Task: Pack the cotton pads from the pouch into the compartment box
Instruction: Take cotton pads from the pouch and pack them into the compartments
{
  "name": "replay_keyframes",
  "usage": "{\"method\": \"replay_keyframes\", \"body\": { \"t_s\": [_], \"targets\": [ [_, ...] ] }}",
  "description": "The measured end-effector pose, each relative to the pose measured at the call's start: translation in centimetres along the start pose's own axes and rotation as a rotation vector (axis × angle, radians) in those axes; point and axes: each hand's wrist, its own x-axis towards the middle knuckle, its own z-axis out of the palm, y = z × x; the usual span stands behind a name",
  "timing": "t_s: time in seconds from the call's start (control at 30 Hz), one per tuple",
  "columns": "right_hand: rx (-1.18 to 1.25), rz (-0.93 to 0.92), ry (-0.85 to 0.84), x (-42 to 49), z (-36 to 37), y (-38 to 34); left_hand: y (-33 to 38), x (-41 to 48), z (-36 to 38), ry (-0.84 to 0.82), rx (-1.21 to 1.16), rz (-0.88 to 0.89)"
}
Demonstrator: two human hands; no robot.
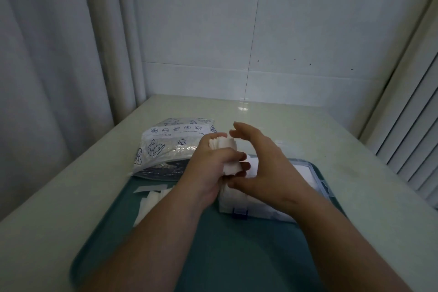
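Several cotton pads (228, 149) gripped by left hand (208, 168) over compartment box (237, 205); right hand (267, 168) spread.

Your cotton pads (228, 157) look soft, matt; the pouch (169, 147) is glossy, crinkled plastic film; the compartment box (304, 173) is smooth translucent plastic; the bench (272, 116) shines.

The right hand (263, 163) hides most of the compartment box (308, 173), so its inside cannot be seen; the left hand (208, 168) covers the near right corner of the pouch (166, 147). The left arm (166, 225) hides part of the loose cotton pads (151, 199); the writing on the pouch is too small to read.
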Motion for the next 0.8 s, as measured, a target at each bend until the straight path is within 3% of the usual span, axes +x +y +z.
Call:
{"method": "replay_keyframes", "body": {
  "t_s": [0.23,0.8],
  "targets": [
    [-0.091,-0.011,0.016,-0.09,0.37,-0.13,-0.30,-0.33,0.37,-0.098,0.089,0.010],
    [-0.095,-0.042,-0.023,-0.38,-0.02,-0.66,-0.55,0.12,0.07,-0.113,0.067,-0.030]
  ]
}}
